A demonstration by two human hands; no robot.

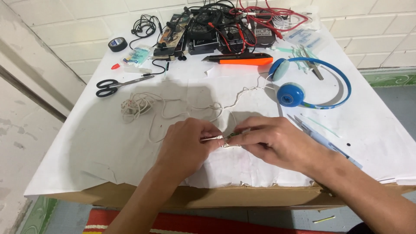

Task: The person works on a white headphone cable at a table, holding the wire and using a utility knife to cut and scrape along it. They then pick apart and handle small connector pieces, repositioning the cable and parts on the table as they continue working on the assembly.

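Near edge: the left hand (184,145) and right hand (271,141) are meeting over the middle of the tabletop (86,151), with bare paper lying open to either side of them.
Left side: open paper is running from the near corner up to the scissors (113,86).
Centre: the tangled white cord (143,106) is sprawling just beyond the hands, blocking a straight reach forward.
Right side: the blue headphones (303,82) are sitting beyond the right hand, and a thin blue tool (323,141) is lying just beside its wrist.
Far edge: the orange cutter (242,59), the black tape roll (117,44) and a heap of black and red cables (234,21) are crowding the back.
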